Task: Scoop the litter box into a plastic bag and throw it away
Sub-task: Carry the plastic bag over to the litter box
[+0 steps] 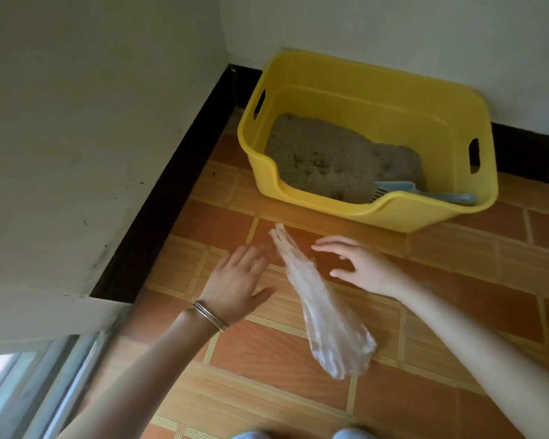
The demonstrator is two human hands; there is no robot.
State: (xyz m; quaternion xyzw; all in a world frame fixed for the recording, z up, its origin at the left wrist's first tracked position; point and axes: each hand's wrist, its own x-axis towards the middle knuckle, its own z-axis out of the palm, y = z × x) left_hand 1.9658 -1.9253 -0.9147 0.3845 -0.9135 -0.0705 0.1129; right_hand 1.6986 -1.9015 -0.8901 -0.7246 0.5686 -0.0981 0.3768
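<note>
A yellow litter box (374, 213) stands on the tiled floor in the room's corner, holding grey litter (327, 156). A light blue scoop (403, 192) lies inside at the front right. A clear plastic bag (324, 308) lies bunched and long on the floor in front of the box. My left hand (235, 283), with bangles on the wrist, is spread open just left of the bag's narrow end. My right hand (358, 264) hovers open just right of that end. Neither hand holds the bag.
White walls with a dark skirting (159, 198) close the corner at left and behind the box. A window frame (45, 384) shows at the lower left. Orange floor tiles (473, 280) spread to the right. Two pale blue shoe tips (349, 434) show at the bottom edge.
</note>
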